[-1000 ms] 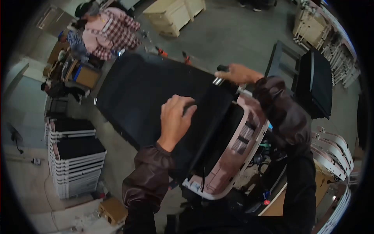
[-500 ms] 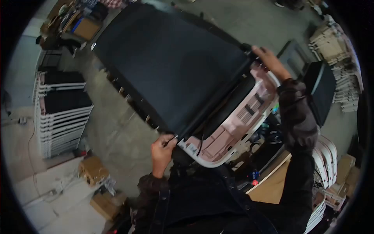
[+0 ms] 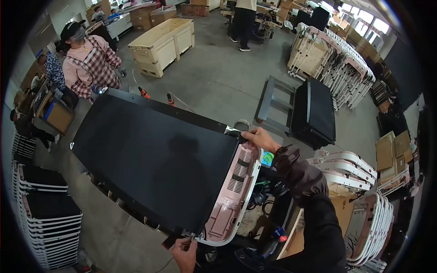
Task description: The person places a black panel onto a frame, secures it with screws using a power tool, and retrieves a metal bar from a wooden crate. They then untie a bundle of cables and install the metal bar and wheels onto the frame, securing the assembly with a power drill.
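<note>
Black, matte and faintly grained, a wide rectangular treadmill deck (image 3: 154, 159) fills the middle of the head view. It tilts above the grey concrete floor (image 3: 218, 77), well clear of it, and a shadow falls across its surface. Along its nearer short end runs a pale pink plastic housing (image 3: 234, 193) with rounded corners and ribbed vent slots.

We see the right hand (image 3: 258, 138) clenched over the deck's far corner, fingers wrapped around a small metallic end piece there. The dark, glossy sleeve (image 3: 298, 175) is bunched behind the wrist. The left hand (image 3: 184, 252) sits at the bottom edge of the view, fingers curled up and pinching the deck's near corner.

Beyond the deck's far end stands a person in a pink plaid shirt (image 3: 91, 63). Two orange-handled drills (image 3: 144, 93) lie on the concrete near that end. A pale wooden crate (image 3: 164, 41) sits further back. To the left we note stacked white-edged decks (image 3: 43, 218). To the right are a folded black treadmill (image 3: 316, 111) and curved pink-white frames (image 3: 359, 175).
</note>
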`<state>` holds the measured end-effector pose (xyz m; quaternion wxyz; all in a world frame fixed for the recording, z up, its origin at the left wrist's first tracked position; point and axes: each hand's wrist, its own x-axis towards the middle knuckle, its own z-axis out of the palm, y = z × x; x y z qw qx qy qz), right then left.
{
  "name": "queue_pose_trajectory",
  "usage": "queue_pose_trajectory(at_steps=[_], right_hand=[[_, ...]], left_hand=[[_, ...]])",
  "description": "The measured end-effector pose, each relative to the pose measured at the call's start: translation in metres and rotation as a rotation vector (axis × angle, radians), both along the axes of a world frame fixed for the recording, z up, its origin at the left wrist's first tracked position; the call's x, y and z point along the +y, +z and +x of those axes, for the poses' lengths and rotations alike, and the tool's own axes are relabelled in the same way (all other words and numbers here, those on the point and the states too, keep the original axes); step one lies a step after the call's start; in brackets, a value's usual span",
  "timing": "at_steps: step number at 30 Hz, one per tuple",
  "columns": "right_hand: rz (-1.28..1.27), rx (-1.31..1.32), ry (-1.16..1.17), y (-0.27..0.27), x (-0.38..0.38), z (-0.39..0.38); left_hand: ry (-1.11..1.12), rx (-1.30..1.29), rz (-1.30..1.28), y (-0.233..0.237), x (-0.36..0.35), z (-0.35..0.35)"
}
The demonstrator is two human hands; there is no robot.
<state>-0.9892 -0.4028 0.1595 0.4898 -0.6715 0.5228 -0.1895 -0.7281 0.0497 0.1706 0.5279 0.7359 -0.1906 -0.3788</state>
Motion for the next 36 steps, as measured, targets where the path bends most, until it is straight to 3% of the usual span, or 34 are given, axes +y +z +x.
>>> queue_pose_trajectory(at_steps=[3,5,7,10,14,18,21,23,24,25,26,28,30,31,32,33,35,36], right_hand=[[0.03,-0.088,-0.101,-0.014,0.006,0.009],[-0.046,-0.155,-0.22,-0.028,0.012,0.012],[0.009,-0.326,-0.311,-0.025,0.018,0.017],[0.066,-0.379,-0.377,-0.029,0.018,0.025],[-0.11,-0.196,-0.287,-0.042,0.013,0.018],[-0.236,-0.153,-0.224,-0.057,0.0,0.009],[-0.215,-0.1,-0.23,-0.049,0.007,0.013],[-0.466,0.03,-0.302,-0.051,0.023,0.014],[-0.465,0.07,-0.34,-0.049,0.036,0.012],[-0.605,-0.089,-0.465,-0.045,0.06,0.013],[-0.759,-0.251,-0.575,-0.042,0.083,0.007],[-0.825,-0.448,-0.778,-0.059,0.141,-0.007],[-0.369,-0.532,-0.89,-0.083,0.225,-0.011],[-0.208,-0.254,-0.81,-0.146,0.26,-0.023],[-0.091,-0.119,-0.699,-0.172,0.299,-0.016],[0.284,0.076,-0.438,-0.218,0.332,-0.024],[0.257,0.477,-0.253,-0.288,0.397,-0.014],[0.264,0.47,-0.257,-0.297,0.406,-0.008]], left_hand=[[0.003,0.009,-0.014,-0.019,0.006,-0.008],[-0.015,-0.125,0.058,-0.006,-0.002,-0.01],[-0.09,-0.413,-0.03,-0.002,-0.011,-0.012],[-0.242,-0.503,0.014,-0.02,-0.008,-0.005],[-0.325,-0.534,0.077,-0.019,-0.01,0.001],[-0.49,-0.729,0.019,-0.023,-0.017,0.009],[-0.502,-0.686,0.108,-0.007,-0.026,0.01],[-0.564,-0.8,0.21,-0.004,-0.032,0.01],[-0.632,-0.889,0.221,-0.007,-0.032,0.01],[-0.684,-0.867,0.201,-0.006,-0.034,0.009],[-0.751,-1.005,0.323,-0.002,-0.042,0.006],[-0.826,-1.141,0.428,-0.001,-0.055,0.005],[-0.927,-1.22,0.577,-0.003,-0.061,0.008],[-0.936,-1.224,0.556,-0.004,-0.061,0.009],[-0.949,-1.232,0.552,-0.002,-0.061,0.01],[-0.951,-1.216,0.549,-0.001,-0.063,0.009],[-0.964,-1.208,0.55,-0.001,-0.066,0.009],[-0.959,-1.199,0.541,-0.001,-0.066,0.009]])
